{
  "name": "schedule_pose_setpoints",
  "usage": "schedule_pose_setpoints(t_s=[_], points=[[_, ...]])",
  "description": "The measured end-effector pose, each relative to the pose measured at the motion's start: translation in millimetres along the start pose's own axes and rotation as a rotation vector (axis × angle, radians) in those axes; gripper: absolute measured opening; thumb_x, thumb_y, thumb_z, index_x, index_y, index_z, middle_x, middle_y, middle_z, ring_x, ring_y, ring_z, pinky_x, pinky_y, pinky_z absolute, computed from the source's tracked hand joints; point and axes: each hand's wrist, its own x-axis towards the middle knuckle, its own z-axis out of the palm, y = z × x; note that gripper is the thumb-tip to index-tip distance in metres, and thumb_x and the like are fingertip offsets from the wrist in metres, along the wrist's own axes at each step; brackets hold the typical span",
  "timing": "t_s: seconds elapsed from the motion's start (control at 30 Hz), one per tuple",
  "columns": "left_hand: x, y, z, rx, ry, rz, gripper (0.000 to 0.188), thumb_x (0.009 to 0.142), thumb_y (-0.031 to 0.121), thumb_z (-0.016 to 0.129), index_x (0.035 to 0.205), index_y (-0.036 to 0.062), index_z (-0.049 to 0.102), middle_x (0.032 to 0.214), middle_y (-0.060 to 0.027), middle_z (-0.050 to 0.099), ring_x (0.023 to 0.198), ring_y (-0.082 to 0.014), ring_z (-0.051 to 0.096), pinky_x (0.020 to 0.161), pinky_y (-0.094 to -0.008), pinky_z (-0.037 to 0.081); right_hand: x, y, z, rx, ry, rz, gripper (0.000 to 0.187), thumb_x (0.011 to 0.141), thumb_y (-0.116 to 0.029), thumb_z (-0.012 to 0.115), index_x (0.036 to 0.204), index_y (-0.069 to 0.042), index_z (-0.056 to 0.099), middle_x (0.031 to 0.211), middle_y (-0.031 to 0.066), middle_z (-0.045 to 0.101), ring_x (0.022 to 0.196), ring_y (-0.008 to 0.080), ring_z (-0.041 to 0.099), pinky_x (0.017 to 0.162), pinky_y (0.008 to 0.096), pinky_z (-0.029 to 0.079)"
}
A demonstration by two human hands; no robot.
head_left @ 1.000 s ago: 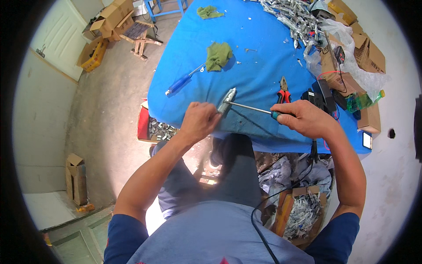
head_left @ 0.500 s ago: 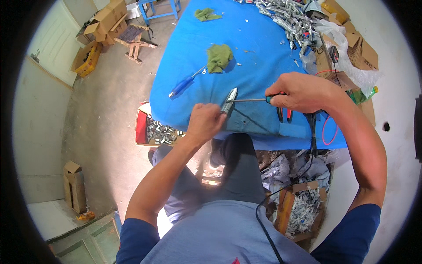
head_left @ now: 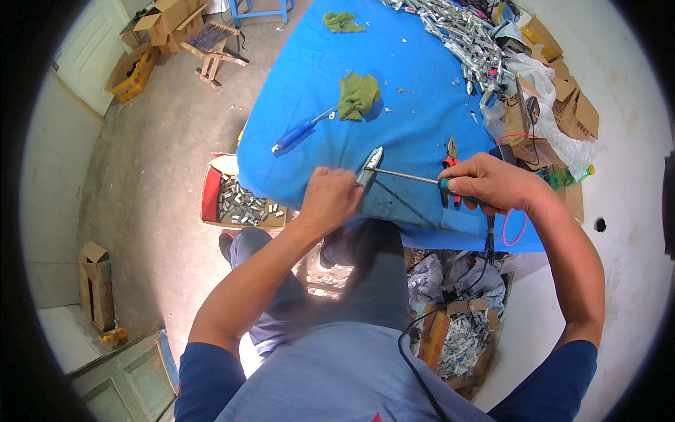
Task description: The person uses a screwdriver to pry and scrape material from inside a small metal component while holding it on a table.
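Note:
Near the front edge of the blue-covered table, my left hand (head_left: 330,200) is closed around the lower end of a slim silver metal piece (head_left: 370,166), its top end tilted away from me. My right hand (head_left: 498,184) grips the dark and teal handle of a screwdriver (head_left: 408,175). The screwdriver's shaft points left and its tip meets the side of the metal piece. Red-handled pliers (head_left: 450,163) lie just beyond my right hand, partly covered by it. A blue-handled screwdriver (head_left: 295,136) lies farther left, its shaft reaching toward a green cloth (head_left: 358,96).
A heap of silver metal pieces (head_left: 464,35) covers the table's far right, beside plastic bags and cardboard (head_left: 573,112). A second green cloth (head_left: 342,22) lies at the back. Below the left edge stands a box of small metal parts (head_left: 211,193). A black cable (head_left: 485,246) hangs off the front.
My right hand has dropped lower and nearer to me, and the screwdriver now slants down toward its handle. More of the pliers shows. The view has shifted slightly.

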Motion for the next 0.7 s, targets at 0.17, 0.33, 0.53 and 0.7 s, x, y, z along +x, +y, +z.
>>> schedule_pose_setpoints(t_s=[0.17,0.33,0.53,0.7], points=[[3.2,-1.6,-1.9,0.01,-0.026,0.004,0.024,0.086,0.017,0.071,0.074,0.005,0.055,0.072,-0.0138,0.06,0.073,-0.0354,0.06,0.079,-0.0443,0.042,4.8,36.4,19.1,0.322,-0.008,0.022,0.045,0.102,-0.042,0.061,0.136,-0.012,0.064,0.07,-0.0001,0.059,0.045,0.0059,0.047,0.039,0.0224,0.034],[6.0,2.0,-4.3,0.001,-0.067,-0.01,0.024,0.086,0.017,0.071,0.073,0.0053,0.054,0.07,-0.0139,0.06,0.071,-0.0364,0.059,0.077,-0.0451,0.042,3.7,48.9,31.2,0.367,0.011,0.039,0.045,0.102,-0.039,0.059,0.138,-0.011,0.061,0.071,0.0002,0.058,0.052,0.0067,0.053,0.043,0.0255,0.038],[5.2,1.9,-3.8,0.041,-0.059,-0.012,0.025,0.086,0.017,0.07,0.071,0.0055,0.054,0.068,-0.0135,0.058,0.069,-0.0363,0.057,0.075,-0.0448,0.041,1.6,34.8,36.8,-0.454,0.369,-0.412,0.028,0.098,-0.03,0.059,0.113,-0.007,0.063,0.08,0.0203,0.066,0.078,0.0428,0.064,0.07,0.0515,0.05],[3.5,0.7,-3.6,0.049,-0.048,0.003,0.026,0.087,0.018,0.069,0.07,0.0053,0.054,0.068,-0.0134,0.059,0.068,-0.0365,0.058,0.076,-0.045,0.041,-3.4,6.5,31.1,-0.775,0.35,-0.428,0.025,0.095,-0.025,0.065,0.113,-0.008,0.065,0.079,0.0215,0.066,0.078,0.0442,0.063,0.066,0.0498,0.049]])
